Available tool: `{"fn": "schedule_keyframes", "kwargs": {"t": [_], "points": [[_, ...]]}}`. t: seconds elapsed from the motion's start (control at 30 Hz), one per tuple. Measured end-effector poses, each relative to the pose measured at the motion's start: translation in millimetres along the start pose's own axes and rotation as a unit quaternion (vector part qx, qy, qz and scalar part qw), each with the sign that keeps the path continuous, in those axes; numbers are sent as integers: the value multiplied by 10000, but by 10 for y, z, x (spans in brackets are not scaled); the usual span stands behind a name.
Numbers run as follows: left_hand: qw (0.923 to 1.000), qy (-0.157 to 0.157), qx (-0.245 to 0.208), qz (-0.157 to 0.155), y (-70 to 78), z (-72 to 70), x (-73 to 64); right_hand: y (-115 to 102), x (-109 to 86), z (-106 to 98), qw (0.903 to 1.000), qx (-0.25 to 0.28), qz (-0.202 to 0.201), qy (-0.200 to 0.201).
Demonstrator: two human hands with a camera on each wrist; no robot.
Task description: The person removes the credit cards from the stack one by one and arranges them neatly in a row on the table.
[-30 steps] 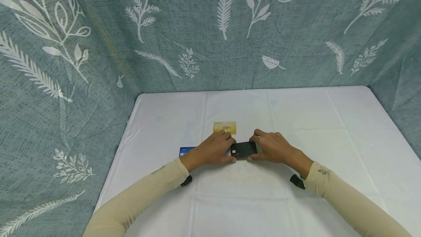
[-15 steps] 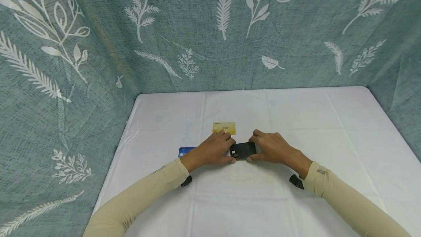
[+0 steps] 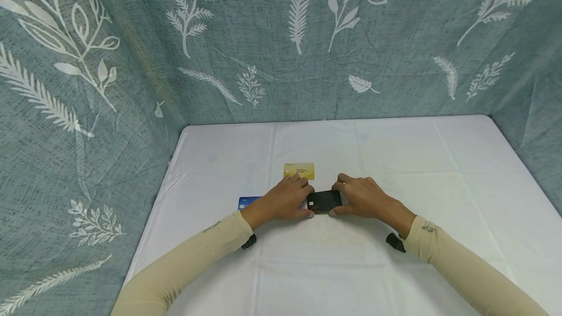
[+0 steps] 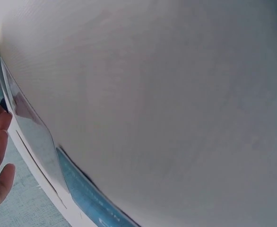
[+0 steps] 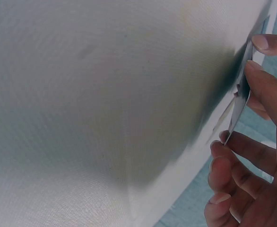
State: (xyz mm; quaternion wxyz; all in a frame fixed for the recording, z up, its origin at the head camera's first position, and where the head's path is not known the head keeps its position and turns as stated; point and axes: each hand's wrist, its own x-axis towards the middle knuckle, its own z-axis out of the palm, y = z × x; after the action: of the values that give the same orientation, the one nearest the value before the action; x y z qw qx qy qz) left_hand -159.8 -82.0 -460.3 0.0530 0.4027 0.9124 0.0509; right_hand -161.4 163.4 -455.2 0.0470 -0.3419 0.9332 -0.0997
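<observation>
A black card (image 3: 324, 202) marked "VIP" lies between my two hands, slightly raised off the white cloth. My left hand (image 3: 285, 199) pinches its left end between thumb and fingers. At the opposite end, my right hand (image 3: 364, 196) holds the card's edge the same way. The right wrist view shows the card (image 5: 242, 97) edge-on, tilted, with the thumb (image 5: 266, 90) on its near side and fingertips on the far side. A yellow card (image 3: 299, 170) lies just beyond the left hand. Partly hidden by that hand is a blue card (image 3: 249, 202).
A white cloth (image 3: 421, 160) covers the table, with fold creases across it. Blue-green curtains (image 3: 263, 38) with white leaf prints rise at the back and sides. A black wrist camera (image 3: 396, 242) hangs under the right sleeve, and another (image 3: 249, 242) under the left.
Both hands keep their hold on the black card with hardly any movement. The yellow and blue cards stay where they were.
</observation>
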Motion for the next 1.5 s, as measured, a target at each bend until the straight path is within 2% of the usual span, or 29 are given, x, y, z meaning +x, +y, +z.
{"fn": "schedule_keyframes", "kwargs": {"t": [0.63,1.5], "points": [[9999,-103,6,-22,-4,9,4,11,7,53,10000,54,-36,74],[10000,-88,29,35,-20,29,10,20,7,79,10000,45,-18,56]]}}
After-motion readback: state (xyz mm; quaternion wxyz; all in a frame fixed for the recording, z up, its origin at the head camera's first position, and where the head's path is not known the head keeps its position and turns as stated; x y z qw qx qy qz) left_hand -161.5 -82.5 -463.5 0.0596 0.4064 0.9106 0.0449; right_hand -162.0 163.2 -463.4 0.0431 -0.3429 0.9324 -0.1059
